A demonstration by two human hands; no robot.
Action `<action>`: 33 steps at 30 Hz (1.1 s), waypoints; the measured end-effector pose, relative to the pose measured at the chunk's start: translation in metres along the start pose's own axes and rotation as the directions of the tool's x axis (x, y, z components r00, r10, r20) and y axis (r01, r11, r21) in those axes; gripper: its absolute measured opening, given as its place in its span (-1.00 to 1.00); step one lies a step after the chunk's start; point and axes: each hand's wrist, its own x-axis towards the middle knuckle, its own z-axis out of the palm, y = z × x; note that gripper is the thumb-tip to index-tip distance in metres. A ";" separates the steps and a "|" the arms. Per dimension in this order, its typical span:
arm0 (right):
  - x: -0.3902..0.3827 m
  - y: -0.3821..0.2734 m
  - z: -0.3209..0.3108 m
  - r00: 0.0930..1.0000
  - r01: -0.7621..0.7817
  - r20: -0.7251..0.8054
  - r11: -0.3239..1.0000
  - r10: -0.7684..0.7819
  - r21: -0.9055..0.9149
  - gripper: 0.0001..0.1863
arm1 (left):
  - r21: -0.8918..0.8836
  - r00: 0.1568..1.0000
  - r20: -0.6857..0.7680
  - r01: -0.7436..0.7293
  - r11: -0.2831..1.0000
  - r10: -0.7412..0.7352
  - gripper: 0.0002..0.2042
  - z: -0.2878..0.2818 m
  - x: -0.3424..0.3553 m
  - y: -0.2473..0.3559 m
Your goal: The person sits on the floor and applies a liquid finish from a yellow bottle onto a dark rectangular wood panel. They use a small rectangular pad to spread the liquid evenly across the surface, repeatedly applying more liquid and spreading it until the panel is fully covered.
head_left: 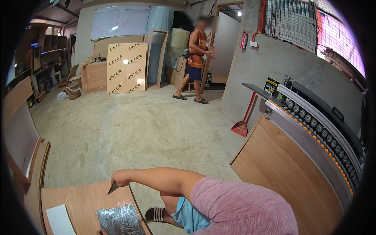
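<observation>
My right arm, in a pink sleeve, reaches left across the view. At its end my right hand (pixel 121 178) is closed round a dark, pointed, flat blade-like tool (pixel 113 188), tip down over a wooden board (pixel 84 196). Only the fingertips of my left hand (pixel 101 232) show at the bottom edge, against the lower left edge of a shiny silver sheet (pixel 119 220); they seem to grip it. A pinkish patch lies on the board by the sheet's upper edge. To the left lies a white rectangular piece (pixel 60 220).
An edge-banding machine (pixel 309 121) with rollers stands at right, above a large wood panel (pixel 290 168). A red dustpan (pixel 240 128) rests by the wall. Another person (pixel 197 55) walks near the doorway. A printed board (pixel 127 68) leans at the back. Wooden panels (pixel 23 129) stand at left.
</observation>
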 end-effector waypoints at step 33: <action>-0.010 -0.005 -0.002 1.000 0.000 0.001 1.000 0.000 0.012 -0.75 | -0.001 1.000 -0.013 -0.012 1.000 0.012 -0.70 0.001 0.004 -0.007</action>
